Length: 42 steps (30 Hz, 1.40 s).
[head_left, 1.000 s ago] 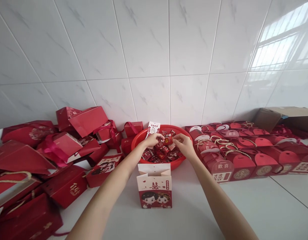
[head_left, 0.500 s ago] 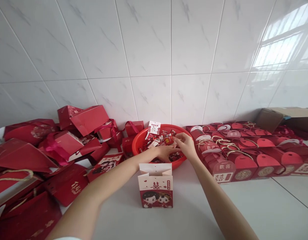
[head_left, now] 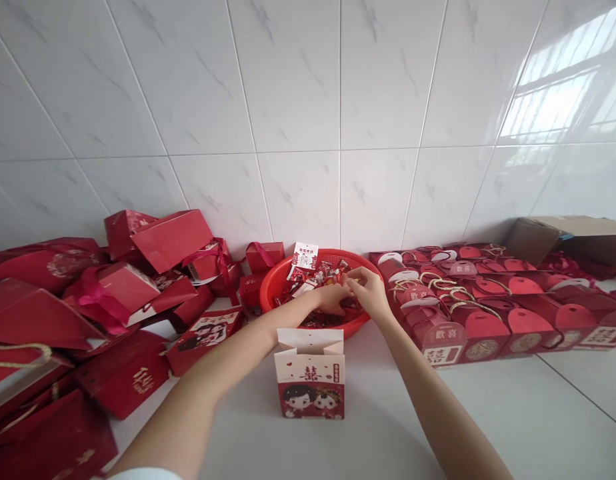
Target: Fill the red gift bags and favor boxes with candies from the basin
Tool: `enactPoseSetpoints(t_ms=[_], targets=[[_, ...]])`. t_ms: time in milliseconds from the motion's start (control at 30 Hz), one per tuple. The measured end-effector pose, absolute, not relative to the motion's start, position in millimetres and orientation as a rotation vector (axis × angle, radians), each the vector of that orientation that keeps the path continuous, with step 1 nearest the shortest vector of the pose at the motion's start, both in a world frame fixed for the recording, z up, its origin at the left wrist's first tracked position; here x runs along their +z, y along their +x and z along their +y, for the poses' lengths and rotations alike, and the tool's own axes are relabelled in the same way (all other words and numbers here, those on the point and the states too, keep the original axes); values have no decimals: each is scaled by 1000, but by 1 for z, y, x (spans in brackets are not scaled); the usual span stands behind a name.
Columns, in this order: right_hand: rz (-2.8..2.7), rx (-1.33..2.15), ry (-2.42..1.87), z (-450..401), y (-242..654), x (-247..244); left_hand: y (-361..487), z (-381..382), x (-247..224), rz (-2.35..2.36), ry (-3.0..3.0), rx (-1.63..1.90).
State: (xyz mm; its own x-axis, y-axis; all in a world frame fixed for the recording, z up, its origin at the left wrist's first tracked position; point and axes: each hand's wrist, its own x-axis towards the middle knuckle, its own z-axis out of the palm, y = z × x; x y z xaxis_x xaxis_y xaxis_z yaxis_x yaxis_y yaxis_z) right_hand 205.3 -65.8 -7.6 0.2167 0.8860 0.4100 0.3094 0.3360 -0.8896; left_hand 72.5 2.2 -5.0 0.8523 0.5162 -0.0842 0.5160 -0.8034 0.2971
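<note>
My left hand (head_left: 331,299) reaches into a red plastic basket (head_left: 268,283) of small wrapped candies (head_left: 324,273). Its fingers curl toward my right hand, and whatever they hold is hidden. Just beside it, my right hand (head_left: 367,291) pinches a small wrapped candy, thumb and fingertips together, over the basket's right side. In front of the basket, an open-topped paper gift box (head_left: 311,387) stands upright on the white surface, with two cartoon figures on its red lower half. A white printed card (head_left: 304,259) leans at the basket's back left.
Red gift boxes (head_left: 173,237) with ribbons lie piled on the left. Rows of red handled boxes (head_left: 483,330) stand on the right. Behind them at far right is a cardboard carton (head_left: 578,230). A tiled wall (head_left: 298,100) closes off the back.
My left hand has shifted slightly up and right, its fingers now meeting my right hand's. My right hand stays over the candies. The view has turned slightly.
</note>
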Motion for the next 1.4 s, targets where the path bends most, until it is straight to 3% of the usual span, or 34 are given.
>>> enactPoseSetpoints(t_ms=[500, 933, 1200, 1400], targets=[[-1340, 570, -1214, -67, 206, -6, 36, 34, 5, 931, 2150, 285], [-1330, 584, -1199, -67, 206, -9, 46, 16, 16, 986, 2411, 413], [-1276, 550, -1211, -64, 207, -12, 66, -9, 3, 750, 2580, -120], [-1283, 551, -1225, -65, 206, -11, 71, -13, -6, 889, 2782, -178]])
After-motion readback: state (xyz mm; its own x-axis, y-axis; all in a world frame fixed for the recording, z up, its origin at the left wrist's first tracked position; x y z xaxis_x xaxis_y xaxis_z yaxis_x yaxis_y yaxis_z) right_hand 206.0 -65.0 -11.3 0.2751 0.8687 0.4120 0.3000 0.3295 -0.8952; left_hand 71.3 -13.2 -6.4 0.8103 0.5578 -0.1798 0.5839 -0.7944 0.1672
